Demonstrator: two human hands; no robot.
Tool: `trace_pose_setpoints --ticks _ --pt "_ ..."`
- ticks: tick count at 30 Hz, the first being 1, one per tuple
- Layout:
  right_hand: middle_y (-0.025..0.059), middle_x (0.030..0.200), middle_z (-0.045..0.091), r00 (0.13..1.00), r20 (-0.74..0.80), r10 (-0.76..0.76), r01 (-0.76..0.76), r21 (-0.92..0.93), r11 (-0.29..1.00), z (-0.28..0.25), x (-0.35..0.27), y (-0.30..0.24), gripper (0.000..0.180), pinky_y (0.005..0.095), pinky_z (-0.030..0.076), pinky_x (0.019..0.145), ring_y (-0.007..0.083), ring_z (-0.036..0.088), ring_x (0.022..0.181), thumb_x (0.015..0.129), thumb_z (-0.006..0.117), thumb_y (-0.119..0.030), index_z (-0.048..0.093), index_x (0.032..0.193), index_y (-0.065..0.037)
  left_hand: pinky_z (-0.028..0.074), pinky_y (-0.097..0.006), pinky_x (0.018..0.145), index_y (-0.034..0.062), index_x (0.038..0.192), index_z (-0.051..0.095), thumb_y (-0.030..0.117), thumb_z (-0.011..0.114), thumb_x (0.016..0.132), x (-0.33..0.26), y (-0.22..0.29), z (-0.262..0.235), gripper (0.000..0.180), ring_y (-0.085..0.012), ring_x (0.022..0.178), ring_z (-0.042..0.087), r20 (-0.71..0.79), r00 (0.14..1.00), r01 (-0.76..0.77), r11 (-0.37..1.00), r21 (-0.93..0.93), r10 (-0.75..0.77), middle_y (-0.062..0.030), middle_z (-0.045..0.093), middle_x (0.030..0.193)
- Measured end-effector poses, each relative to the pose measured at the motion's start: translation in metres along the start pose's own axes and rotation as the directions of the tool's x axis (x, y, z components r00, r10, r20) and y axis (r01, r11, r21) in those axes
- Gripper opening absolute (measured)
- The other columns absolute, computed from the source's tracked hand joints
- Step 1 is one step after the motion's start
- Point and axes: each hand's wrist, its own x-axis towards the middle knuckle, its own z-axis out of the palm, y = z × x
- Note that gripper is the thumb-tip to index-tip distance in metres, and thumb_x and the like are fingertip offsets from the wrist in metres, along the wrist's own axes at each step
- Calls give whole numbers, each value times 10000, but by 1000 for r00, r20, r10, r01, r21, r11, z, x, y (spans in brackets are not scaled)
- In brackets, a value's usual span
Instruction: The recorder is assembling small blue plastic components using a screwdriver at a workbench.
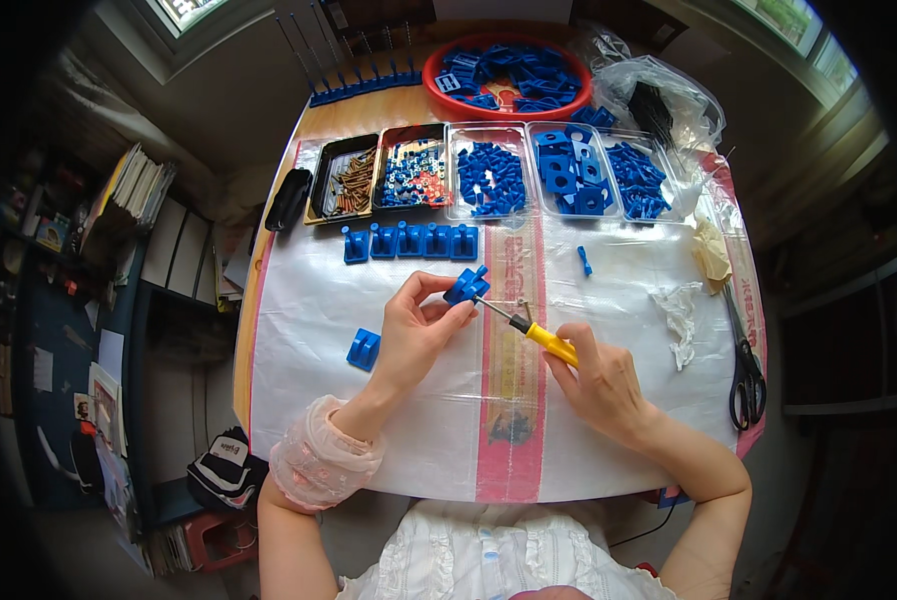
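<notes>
Between the fingertips of my left hand (417, 325) is a small blue plastic bracket (463, 287), raised over the middle of the table. My right hand (601, 382) grips a screwdriver (552, 344) with a yellow and black handle. Its metal shaft points up and left, and the tip meets the bracket; whether it sits in a screw is too small to tell. Left of my left wrist lies a single blue bracket part (364, 349). Ahead of my hands stands a row of several blue brackets (410, 240). A small blue piece (585, 261) lies alone to the right.
Along the back are trays of screws (353, 182), small nuts and beads (414, 172), and blue parts (491, 178). Behind them sits a red basin (434, 88) of blue pieces. Black scissors (748, 385) and crumpled white plastic (681, 318) lie right; a black case (289, 199) lies left.
</notes>
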Motion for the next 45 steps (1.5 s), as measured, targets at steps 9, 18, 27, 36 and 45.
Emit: trace_pose_setpoints --ticks 9,18,27,36,45 --pt "132 864 663 1000 -19 -11 10 -12 1000 -6 5 -1 221 397 500 535 305 656 646 935 719 -161 591 1043 -16 584 -210 751 -31 1133 567 26 734 926 0 -1 0 272 -174 975 738 0 1000 7 1000 3 -7 -135 681 1146" --pt "154 818 673 1000 9 7 -8 93 996 -7 8 -5 266 419 501 546 344 674 679 944 698 -129 554 1146 -32 591 -226 777 -30 1127 566 23 732 925 -1 2 0 266 -183 978 739 -2 1000 11 1000 16 -11 -142 683 1149" --pt "146 764 652 1000 17 10 -11 75 997 -1 3 1 243 404 498 531 328 652 612 930 708 -110 543 1082 -17 592 -229 786 -34 1130 566 17 732 923 0 -2 -1 270 -180 968 738 7 1000 -5 1000 -9 5 -146 678 1148" --pt "120 745 656 998 -50 -27 27 -3 1000 -5 6 -1 205 396 492 528 294 651 594 953 695 -163 606 1070 -19 588 -216 759 -30 1136 564 27 736 923 0 -1 -1 281 -178 971 738 1 1000 0 1000 -3 0 -141 670 1155" --pt "135 717 670 994 77 82 -90 102 991 -8 7 -1 246 421 479 526 331 663 607 989 660 -195 564 1168 -56 571 -194 718 -20 1142 561 48 741 925 0 -3 -1 290 -170 975 738 18 1000 -5 1000 -1 5 -137 668 1166"
